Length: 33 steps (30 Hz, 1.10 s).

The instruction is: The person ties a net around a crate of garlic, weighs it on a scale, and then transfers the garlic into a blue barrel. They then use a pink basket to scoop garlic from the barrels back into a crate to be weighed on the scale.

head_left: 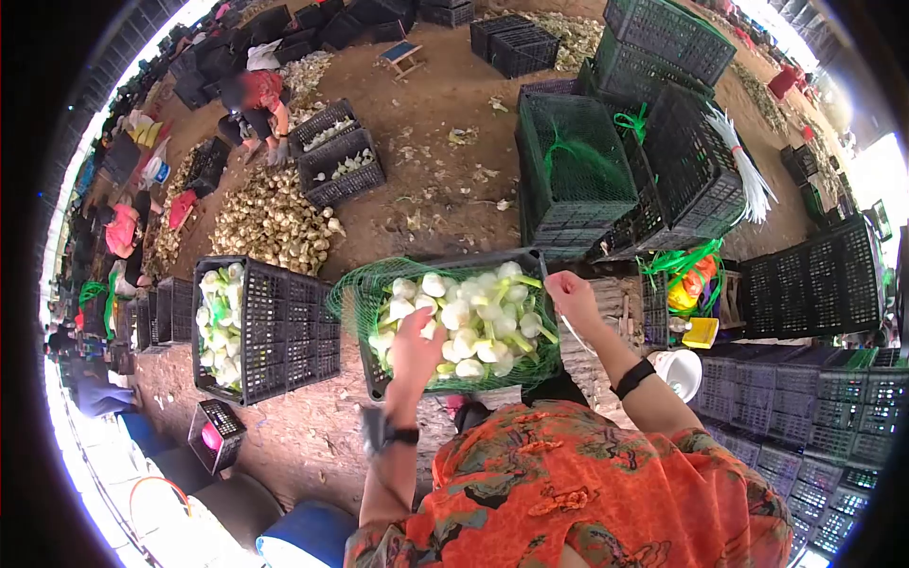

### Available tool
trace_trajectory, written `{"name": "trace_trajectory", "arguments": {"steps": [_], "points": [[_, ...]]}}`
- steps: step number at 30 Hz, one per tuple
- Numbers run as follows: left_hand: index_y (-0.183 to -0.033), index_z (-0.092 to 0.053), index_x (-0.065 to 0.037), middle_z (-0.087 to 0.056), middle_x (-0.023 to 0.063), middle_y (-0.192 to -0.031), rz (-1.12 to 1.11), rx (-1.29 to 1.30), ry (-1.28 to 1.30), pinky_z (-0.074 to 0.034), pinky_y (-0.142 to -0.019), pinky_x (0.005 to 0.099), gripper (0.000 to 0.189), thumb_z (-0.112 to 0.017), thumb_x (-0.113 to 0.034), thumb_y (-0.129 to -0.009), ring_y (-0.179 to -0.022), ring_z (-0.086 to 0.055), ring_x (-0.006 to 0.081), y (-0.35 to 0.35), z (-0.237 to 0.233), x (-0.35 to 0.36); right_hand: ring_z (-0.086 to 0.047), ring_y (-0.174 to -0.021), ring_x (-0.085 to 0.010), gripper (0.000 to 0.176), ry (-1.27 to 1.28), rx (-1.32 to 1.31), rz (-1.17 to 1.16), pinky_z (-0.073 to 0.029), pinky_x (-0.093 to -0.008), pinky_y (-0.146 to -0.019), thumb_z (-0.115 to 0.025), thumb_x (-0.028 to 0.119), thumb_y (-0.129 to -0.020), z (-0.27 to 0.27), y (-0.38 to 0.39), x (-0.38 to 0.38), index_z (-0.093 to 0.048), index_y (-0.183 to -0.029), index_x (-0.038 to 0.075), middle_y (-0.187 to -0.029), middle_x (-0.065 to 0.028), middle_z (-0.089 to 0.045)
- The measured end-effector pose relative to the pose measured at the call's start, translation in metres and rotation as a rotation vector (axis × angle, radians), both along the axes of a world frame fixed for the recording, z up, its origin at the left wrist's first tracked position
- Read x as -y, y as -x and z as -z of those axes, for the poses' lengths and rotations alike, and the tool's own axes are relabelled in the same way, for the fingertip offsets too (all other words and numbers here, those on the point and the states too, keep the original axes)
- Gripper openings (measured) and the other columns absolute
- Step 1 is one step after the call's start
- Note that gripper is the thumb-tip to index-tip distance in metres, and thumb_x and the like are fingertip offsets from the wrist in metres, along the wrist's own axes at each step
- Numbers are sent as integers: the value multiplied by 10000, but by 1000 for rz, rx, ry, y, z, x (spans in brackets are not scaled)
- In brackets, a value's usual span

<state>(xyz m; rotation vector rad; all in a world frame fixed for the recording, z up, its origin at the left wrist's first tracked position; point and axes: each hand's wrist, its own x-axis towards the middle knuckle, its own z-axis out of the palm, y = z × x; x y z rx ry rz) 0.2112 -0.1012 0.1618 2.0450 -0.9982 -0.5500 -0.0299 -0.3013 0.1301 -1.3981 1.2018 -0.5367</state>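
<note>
A black plastic crate [376,386] lined with green net [352,290] stands in front of me, heaped with white bulbs with short green stems [464,327], which look like fresh garlic. Over the bulbs at the crate's left part is my left hand [417,348], thumb and fingers apart; it seems to rest on them. At the crate's right end, my right hand [574,299] has its fingers pinched together. From it hangs a thin white strip [578,339], like a plastic tie. The fingertips partly hide its upper end.
Left stands a tilted crate [289,331] of similar bulbs. Stacked crates [578,170] with netting and a bundle of white strips [743,175] stand at right. A white bucket [676,372] is near my right arm. Beyond, a person [260,99] crouches by a bulb pile [270,222].
</note>
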Motion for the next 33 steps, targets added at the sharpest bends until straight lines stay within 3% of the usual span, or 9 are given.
{"name": "trace_trajectory", "arguments": {"steps": [4, 7, 10, 14, 17, 22, 24, 29, 33], "points": [[-1153, -613, -89, -641, 166, -941, 186, 189, -61, -483, -792, 441, 439, -702, -269, -763, -904, -597, 360, 3, 101, 38, -556, -602, -130, 451, 113, -111, 3, -476, -294, -560, -736, 363, -774, 24, 11, -4, -622, -1045, 21, -687, -47, -609], [-1148, -625, -67, -648, 179, -973, 188, 187, -66, -477, -810, 417, 442, -717, -245, -754, -914, -596, 345, 9, 99, 35, -588, -950, -250, 837, 164, -379, -273, -490, -355, -797, -786, 464, -658, -4, 14, -22, -475, -1293, 18, -1071, -191, -572], [-1155, -620, -47, -640, 195, -1004, 147, 212, -19, -473, -797, 431, 462, -730, -229, -745, -916, -593, 347, 11, 99, 23, -569, -1025, -290, 872, 333, -599, -504, -487, -375, -829, -778, 425, -666, -27, 1, -46, -406, -1350, 33, -1183, -227, -514], [-1203, -560, -32, -582, 209, -1089, 213, 252, -345, -416, -903, 459, 473, -685, -254, -805, -1019, -529, 386, 29, 65, 42, -642, -714, -288, 325, 341, -365, -242, -513, -383, -628, -691, 233, -797, 31, 14, -16, -634, -1013, -3, -764, -137, -637], [-1263, -521, -63, -475, 250, -1256, 295, 139, 112, -391, -931, 484, 512, -630, -341, -848, -1154, -454, 415, 63, 40, 32, -604, -550, -186, 131, -134, 238, 288, -477, -312, -503, -637, 124, -852, -2, 25, 8, -652, -822, -3, -589, -51, -584], [-1184, -592, -119, -484, 183, -1292, 640, -59, -372, -460, -838, 455, 385, -622, -294, -842, -1043, -563, 378, 103, 17, 12, -572, -564, -109, 80, -69, 198, 346, -456, -257, -509, -654, 83, -842, 2, 29, 17, -662, -852, 4, -646, -30, -584], [-1156, -614, -140, -491, 154, -1298, 726, -77, -542, -487, -795, 437, 343, -621, -267, -838, -982, -605, 357, 88, 27, 8, -573, -600, -97, 98, 328, 42, 203, -459, -261, -537, -664, 78, -829, -3, 22, 21, -665, -886, -2, -679, -27, -581], [-1113, -641, -149, -525, 112, -1230, 440, 104, 82, -510, -709, 389, 329, -632, -91, -790, -922, -623, 331, 66, 4, 39, -598, -769, -295, 90, 698, -12, -529, -488, -372, -682, -573, 87, -828, -34, -11, -50, -655, -864, 79, -797, -125, -602], [-1009, -676, -129, -538, 136, -1142, 307, -158, 169, -499, -725, 390, 241, -620, -33, -795, -871, -595, 342, 75, 28, 71, -600, -737, -286, 94, 472, 106, -506, -482, -343, -649, -619, 80, -820, -9, -10, -87, -643, -903, 43, -798, -122, -596]]}}
